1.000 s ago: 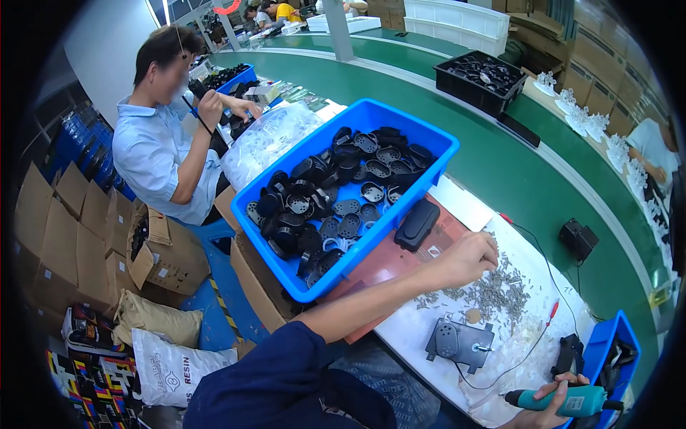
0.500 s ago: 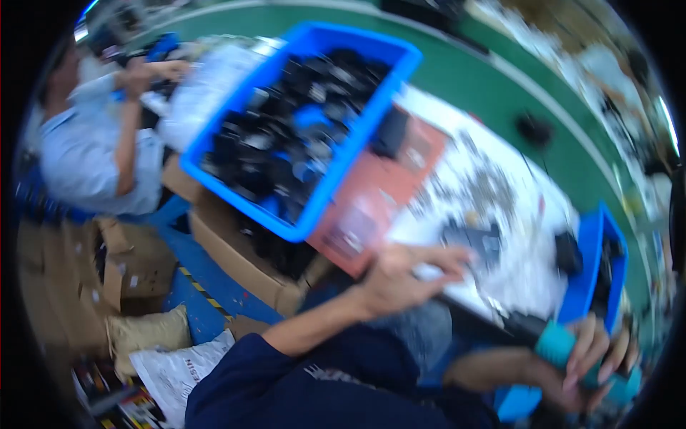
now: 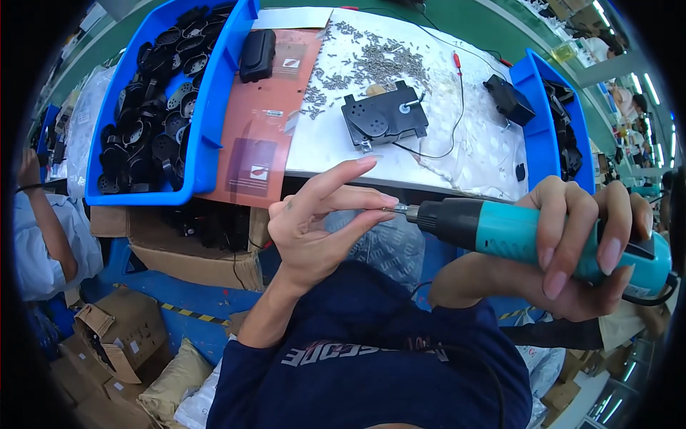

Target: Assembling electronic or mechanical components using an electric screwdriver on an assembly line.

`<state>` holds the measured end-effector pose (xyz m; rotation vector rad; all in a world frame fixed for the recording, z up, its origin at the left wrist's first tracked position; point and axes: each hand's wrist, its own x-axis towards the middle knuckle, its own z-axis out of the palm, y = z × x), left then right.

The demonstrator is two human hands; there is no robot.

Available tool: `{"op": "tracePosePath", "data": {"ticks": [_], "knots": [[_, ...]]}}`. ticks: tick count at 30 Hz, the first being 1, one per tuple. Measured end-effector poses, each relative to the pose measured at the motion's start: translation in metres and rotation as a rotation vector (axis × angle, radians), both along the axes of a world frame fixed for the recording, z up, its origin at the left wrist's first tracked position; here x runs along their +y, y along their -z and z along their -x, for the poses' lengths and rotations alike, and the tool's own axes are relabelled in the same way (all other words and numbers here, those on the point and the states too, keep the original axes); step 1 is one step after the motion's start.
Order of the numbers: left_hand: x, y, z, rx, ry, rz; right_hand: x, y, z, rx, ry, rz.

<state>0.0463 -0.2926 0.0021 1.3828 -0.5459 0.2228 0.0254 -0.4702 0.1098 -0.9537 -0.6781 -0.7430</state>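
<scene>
My right hand (image 3: 572, 247) grips a teal and black electric screwdriver (image 3: 514, 232), its bit pointing left. My left hand (image 3: 321, 222) pinches a small screw (image 3: 389, 210) at the bit's tip, in front of my chest and below the table edge. On the white mat (image 3: 471, 154) lies a black plastic part (image 3: 384, 114) with round recesses. A heap of loose grey screws (image 3: 371, 61) is spread above it.
A large blue bin (image 3: 207, 136) of black parts stands at the left, a black casing (image 3: 257, 53) on an orange-brown sheet (image 3: 261, 136) beside it. A second blue bin (image 3: 543, 132) sits at the right. Cardboard boxes (image 3: 121, 336) lie below. Another person's arm (image 3: 43, 222) shows far left.
My left hand left the screw heap on the table and came back to my chest. My right hand raised the screwdriver to meet it. The view swung down toward my hands.
</scene>
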Motion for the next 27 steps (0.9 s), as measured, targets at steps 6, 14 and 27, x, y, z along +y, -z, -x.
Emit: {"op": "tracePosePath", "data": {"ticks": [6, 14, 27], "knots": [[-0.003, -0.001, 0.003, -0.025, -0.023, -0.011, -0.002, -0.001, 0.001, 0.034, -0.073, 0.066], [0.001, -0.002, -0.025, -0.264, -0.133, -0.238, -0.003, 0.006, -0.015, 0.155, -0.122, 0.125], [-0.016, 0.054, -0.069, -0.263, -0.284, -0.433, 0.058, -0.018, -0.111, 0.284, 0.525, 0.370]]}}
